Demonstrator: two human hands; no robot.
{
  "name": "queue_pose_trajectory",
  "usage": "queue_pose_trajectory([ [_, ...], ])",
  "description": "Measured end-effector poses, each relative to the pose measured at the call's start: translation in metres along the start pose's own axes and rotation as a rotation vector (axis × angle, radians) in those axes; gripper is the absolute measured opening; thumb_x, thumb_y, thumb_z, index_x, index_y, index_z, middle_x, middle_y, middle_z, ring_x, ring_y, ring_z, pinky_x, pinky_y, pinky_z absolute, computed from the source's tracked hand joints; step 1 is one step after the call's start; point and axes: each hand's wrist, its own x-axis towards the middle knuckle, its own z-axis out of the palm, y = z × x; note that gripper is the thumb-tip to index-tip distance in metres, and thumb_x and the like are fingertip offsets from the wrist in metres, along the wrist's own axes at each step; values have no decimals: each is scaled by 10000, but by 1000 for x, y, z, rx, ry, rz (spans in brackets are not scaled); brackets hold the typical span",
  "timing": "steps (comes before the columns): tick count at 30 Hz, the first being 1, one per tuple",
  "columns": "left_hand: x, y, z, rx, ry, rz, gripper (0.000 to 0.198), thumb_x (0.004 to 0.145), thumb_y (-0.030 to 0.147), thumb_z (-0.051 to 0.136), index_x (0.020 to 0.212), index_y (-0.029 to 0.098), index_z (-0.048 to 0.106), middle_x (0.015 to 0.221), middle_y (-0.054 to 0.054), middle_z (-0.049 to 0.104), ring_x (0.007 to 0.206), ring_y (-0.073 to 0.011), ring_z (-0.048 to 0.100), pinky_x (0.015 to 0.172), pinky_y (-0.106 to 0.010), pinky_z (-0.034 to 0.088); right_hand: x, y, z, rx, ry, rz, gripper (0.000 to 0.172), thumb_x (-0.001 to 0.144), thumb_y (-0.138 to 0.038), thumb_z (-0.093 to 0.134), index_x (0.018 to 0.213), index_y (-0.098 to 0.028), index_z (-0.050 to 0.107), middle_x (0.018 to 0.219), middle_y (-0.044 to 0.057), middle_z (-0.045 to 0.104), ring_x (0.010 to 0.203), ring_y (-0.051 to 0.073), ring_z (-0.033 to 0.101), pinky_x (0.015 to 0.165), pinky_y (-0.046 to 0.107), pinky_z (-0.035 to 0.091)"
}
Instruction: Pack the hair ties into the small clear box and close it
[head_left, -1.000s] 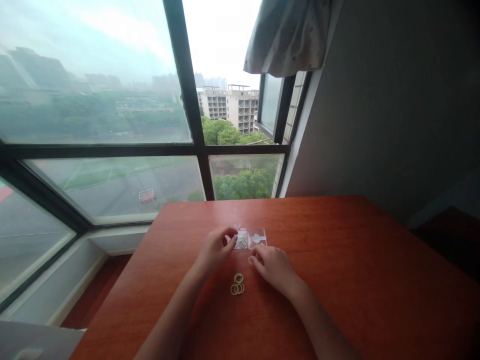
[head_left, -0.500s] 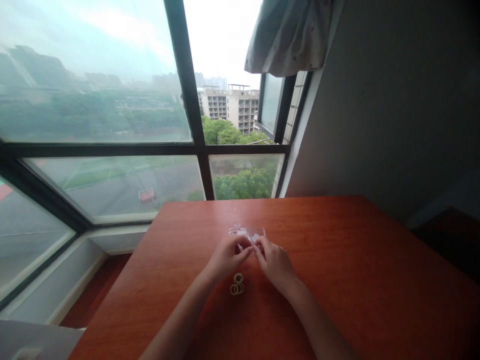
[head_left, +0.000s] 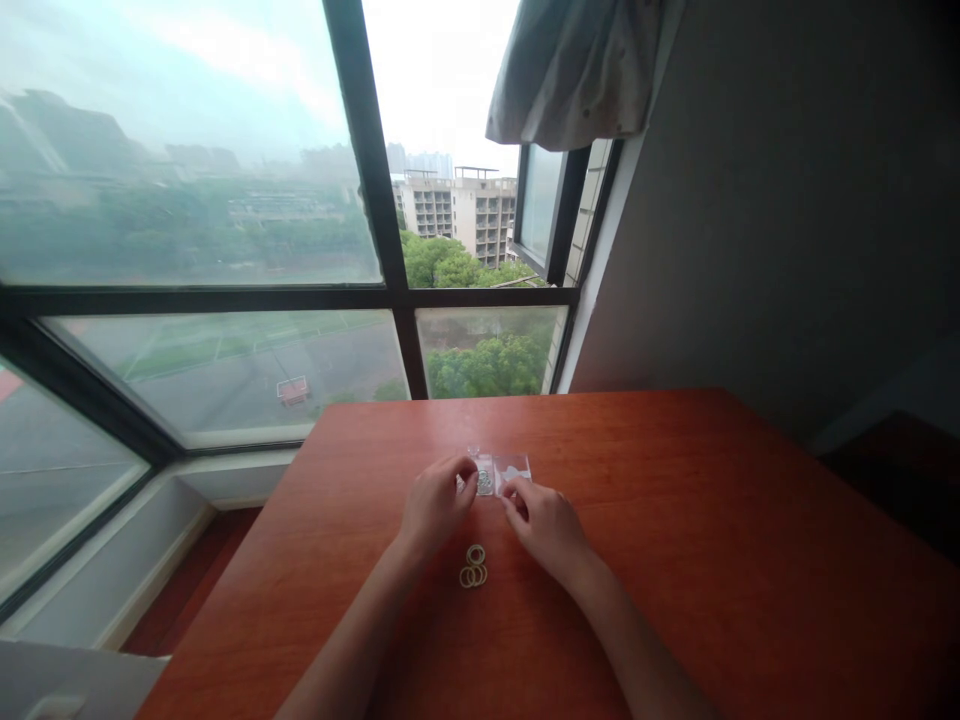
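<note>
Pinching at the near edge of a small clear plastic bag (head_left: 501, 473), the fingertips (head_left: 512, 497) of the right hand (head_left: 546, 528) are drawn narrow, thumb against forefinger, on the bag's near right part. The left hand (head_left: 433, 503) curls its fingers close on the bag's left end, where a few rings (head_left: 484, 482) show through the plastic; whether they truly grip the plastic or only press on it is too small to tell. The bag lies flat on the wooden table (head_left: 675, 560), near its middle and well away from every edge. Just behind the two hands, between the wrists, a small cluster of loose yellowish rings (head_left: 473, 569) lies on the wood, apart from both hands and from the bag. Bare tabletop spreads wide to the right and toward the far edge, which meets the grey wall (head_left: 787, 220) and the window frame (head_left: 390, 300). The table's left edge runs diagonally beside the sill, with floor below. A bunched curtain (head_left: 577, 70) hangs above.
</note>
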Motion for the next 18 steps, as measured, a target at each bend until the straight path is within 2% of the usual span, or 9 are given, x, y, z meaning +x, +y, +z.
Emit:
queue_pose_trajectory([
  [5,1,-4,-2,25,-16,-3,144,853,253,512,902,214,641,804,-7,672,664,-140,579,622,-237,406,0,-2,-2,9,-31,-16,101,899,-247,529,929,-252,625,760,-17,698,718,160,651,627,228,357],
  [10,3,-10,-11,38,-8,-27,147,850,253,518,888,211,654,811,-12,683,672,-142,589,624,-240,407,-1,-5,0,25,-90,-50,114,896,-240,527,913,-243,639,778,-12,705,719,155,648,644,228,372],
  [14,4,-13,-13,47,0,-33,152,847,257,519,887,211,659,815,-11,684,661,-138,585,604,-236,398,-4,-11,4,41,-187,-104,133,873,-224,547,932,-243,664,834,-6,721,764,155,657,659,225,383],
  [18,3,-16,-12,37,7,-30,150,847,263,522,888,211,657,806,-8,679,656,-137,580,600,-236,398,-9,-15,6,57,-286,-190,116,842,-250,592,914,-270,681,796,-31,722,750,156,658,638,223,376],
])
